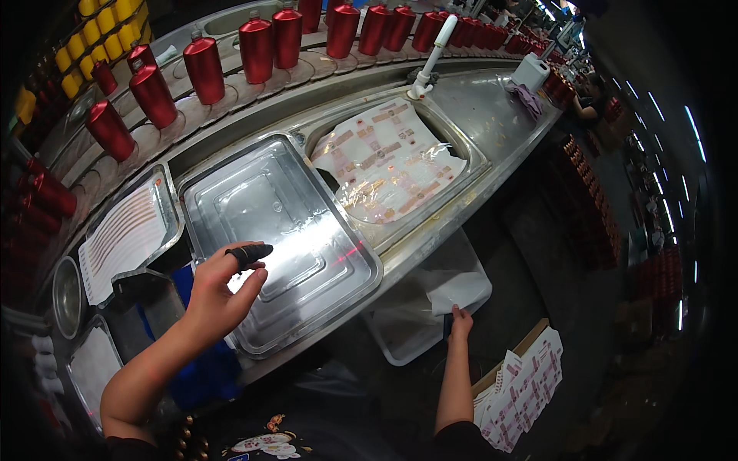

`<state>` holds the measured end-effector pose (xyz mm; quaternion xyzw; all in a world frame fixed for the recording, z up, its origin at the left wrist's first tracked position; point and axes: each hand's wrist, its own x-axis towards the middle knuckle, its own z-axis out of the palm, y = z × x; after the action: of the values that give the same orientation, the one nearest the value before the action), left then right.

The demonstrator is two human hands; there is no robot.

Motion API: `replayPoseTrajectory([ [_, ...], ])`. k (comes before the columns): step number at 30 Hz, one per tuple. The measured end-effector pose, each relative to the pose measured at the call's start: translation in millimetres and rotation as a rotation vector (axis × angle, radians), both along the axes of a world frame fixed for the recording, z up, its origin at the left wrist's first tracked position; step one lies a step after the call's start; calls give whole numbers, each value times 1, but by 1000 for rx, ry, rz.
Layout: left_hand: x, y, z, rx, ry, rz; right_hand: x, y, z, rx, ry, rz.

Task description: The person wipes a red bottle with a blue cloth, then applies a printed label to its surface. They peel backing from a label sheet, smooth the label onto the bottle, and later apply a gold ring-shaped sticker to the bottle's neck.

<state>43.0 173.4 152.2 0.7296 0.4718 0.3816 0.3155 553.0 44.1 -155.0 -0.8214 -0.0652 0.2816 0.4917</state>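
My left hand (219, 288) hangs over an upturned shiny metal tray (280, 180), a black cover on one finger. Its thumb and fingers are apart, and nothing shows between them. Low on the right, my right hand (460, 324) pinches the edge of a white sheet (460, 291) above a translucent plastic bin (407, 349). Beyond the metal tray, a large white sheet with reddish printed patterns (384, 154) lies over the sink basin (470, 157). A smaller tray on the left bears a sheet with rows of reddish strips (127, 242).
Red bottles (256, 50) stand along the curved conveyor (238, 96) at the back. A white tap (434, 58) rises behind the sink. A box of printed sheets (523, 384) is at lower right. A round metal bowl (68, 296) sits at left. Another person (590, 100) is far right.
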Motion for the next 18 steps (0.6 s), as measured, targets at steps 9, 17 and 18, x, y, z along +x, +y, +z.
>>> replayPoseTrajectory([
  [9,15,66,-6,-256,4,18,-50,152,168,642,-600,448],
  [17,86,183,-28,-837,-508,18,-140,304,211,667,-347,495],
  [18,103,192,-35,-875,-570,68,-144,312,203,679,-400,504],
])
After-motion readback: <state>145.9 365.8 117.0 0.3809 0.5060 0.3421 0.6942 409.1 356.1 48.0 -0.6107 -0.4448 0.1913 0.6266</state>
